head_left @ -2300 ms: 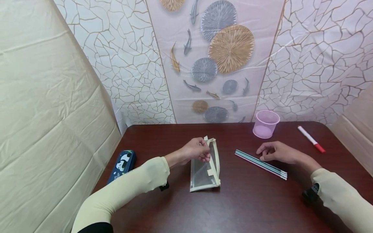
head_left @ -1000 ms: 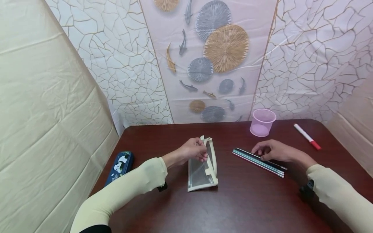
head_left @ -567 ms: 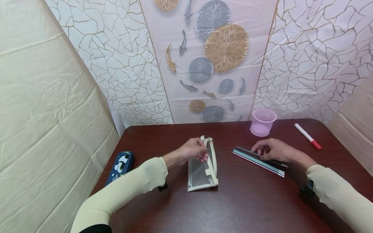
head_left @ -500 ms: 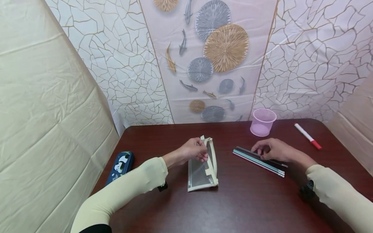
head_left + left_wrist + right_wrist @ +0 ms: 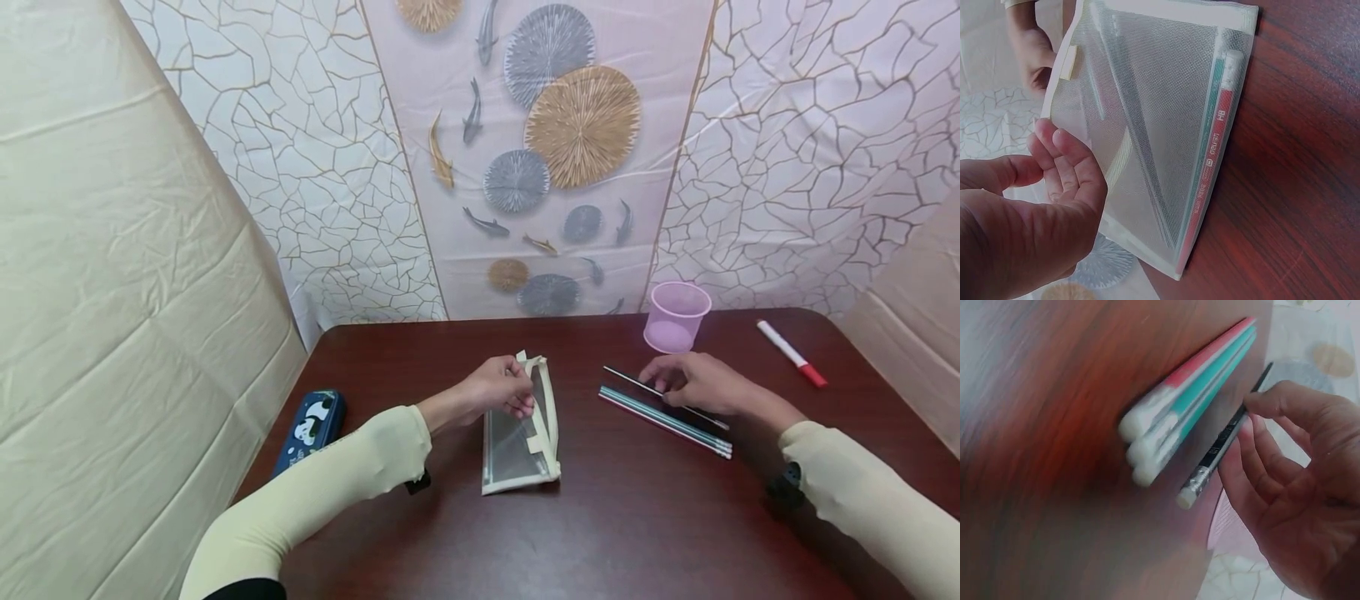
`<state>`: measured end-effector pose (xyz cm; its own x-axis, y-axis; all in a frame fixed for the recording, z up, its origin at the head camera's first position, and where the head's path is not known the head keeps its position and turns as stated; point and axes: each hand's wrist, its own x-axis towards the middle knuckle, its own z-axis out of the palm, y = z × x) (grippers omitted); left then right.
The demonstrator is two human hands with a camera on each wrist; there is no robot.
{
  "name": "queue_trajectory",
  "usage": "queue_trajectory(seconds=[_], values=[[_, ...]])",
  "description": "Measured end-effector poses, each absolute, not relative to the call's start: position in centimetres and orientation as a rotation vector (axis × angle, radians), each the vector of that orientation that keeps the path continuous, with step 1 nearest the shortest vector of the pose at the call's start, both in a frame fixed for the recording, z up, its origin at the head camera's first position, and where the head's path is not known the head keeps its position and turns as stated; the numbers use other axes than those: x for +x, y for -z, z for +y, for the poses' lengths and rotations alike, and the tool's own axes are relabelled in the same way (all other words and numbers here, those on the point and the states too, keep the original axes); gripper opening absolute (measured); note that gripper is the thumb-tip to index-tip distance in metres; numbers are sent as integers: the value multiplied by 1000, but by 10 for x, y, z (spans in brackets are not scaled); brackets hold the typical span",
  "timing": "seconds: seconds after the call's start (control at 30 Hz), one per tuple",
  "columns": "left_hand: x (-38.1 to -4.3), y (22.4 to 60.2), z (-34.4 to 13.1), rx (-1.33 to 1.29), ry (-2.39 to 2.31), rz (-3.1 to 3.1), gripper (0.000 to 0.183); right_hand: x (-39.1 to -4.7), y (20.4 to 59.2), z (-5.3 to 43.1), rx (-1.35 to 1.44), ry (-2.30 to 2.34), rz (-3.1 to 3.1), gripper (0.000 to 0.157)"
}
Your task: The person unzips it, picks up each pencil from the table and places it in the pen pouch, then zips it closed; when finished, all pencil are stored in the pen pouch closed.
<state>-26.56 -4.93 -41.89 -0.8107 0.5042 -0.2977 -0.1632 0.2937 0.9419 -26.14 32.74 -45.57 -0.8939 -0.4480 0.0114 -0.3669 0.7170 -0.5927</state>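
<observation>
My left hand (image 5: 498,387) pinches the upper edge of a cream-trimmed mesh zip pouch (image 5: 513,458), holding its mouth up. In the left wrist view, a red pencil (image 5: 1207,165) and a green pencil (image 5: 1215,94) show through the mesh, along the pouch's bottom. A black pencil (image 5: 1221,439) with a white eraser is pinched between the thumb and fingers of my right hand (image 5: 697,383). Just beside it on the table, two green pencils (image 5: 1213,390) and a red pencil (image 5: 1204,362) lie side by side, eraser ends together.
Behind my right hand stands a pink cup (image 5: 677,321). A white marker with a red cap (image 5: 791,352) lies at the back right. At the left, a dark blue panda pencil case (image 5: 315,421) sits partly behind my left sleeve (image 5: 352,462).
My right hand has drawn the black pencil away from the other pencils, back and slightly up. The left hand still holds the pouch in the same place.
</observation>
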Motion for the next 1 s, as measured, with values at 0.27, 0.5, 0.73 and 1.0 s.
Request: queue_trajectory(seconds=[0.27, 0.5, 0.73, 1.0], values=[[-264, 418, -50, 313, -1568, 2013, 8, -252, 448, 292, -649, 1027, 2849, 34], [-263, 418, -51, 310, -1547, 2014, 8, -242, 447, 260, -381, 1509, 2391, 40], [-263, 420, -50, 310, -1554, 2010, 8, -237, 446, 229, -274, 1600, 2152, 46], [-263, 422, -48, 299, -1552, 2005, 10, -237, 452, 193, -211, 1622, 2056, 47]])
